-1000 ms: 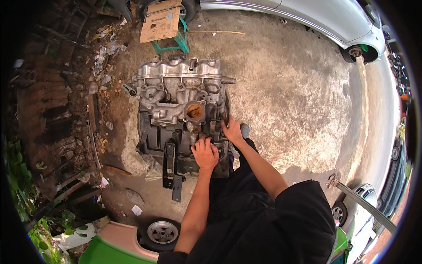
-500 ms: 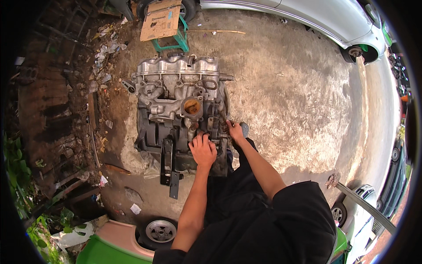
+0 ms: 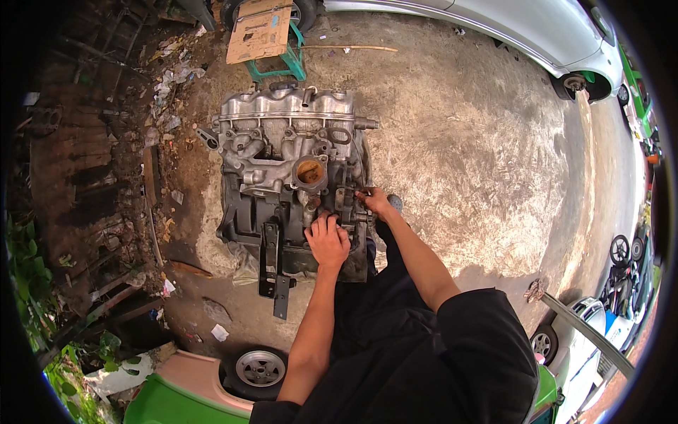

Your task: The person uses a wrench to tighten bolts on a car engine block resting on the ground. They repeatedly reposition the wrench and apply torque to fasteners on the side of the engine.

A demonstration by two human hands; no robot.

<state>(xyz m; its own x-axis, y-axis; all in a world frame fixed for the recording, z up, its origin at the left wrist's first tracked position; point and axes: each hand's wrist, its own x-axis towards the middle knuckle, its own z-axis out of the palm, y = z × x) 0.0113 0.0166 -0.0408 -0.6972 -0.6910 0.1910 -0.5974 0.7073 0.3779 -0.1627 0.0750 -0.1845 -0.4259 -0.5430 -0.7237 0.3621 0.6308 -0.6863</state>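
Observation:
A car engine (image 3: pixel 286 152) stands on the ground before me, with a silvery ribbed valve cover (image 3: pixel 282 106) at its far side. A round intake opening (image 3: pixel 309 172), brownish inside, faces up near its middle. My left hand (image 3: pixel 328 242) reaches in just below that opening, fingers bent down against the engine; the fingertips and whatever they grip are hidden. At the engine's right side my right hand (image 3: pixel 376 202) is closed in a pinch around a small, thin dark piece that I cannot make out. Left of my left hand, a black metal bracket (image 3: pixel 269 258) sticks out toward me.
A green stool (image 3: pixel 282 65) with cardboard (image 3: pixel 260 32) on top stands beyond the engine. Silver car (image 3: pixel 508 28) at the far right; a wheel (image 3: pixel 258 369) by a green and pink panel at the near left. Litter (image 3: pixel 173 81) lies along the left, a metal post (image 3: pixel 586 332) at the right.
My right hand has moved slightly up and inward along the engine's right side, still pinched. The left hand stays in the same spot on the engine.

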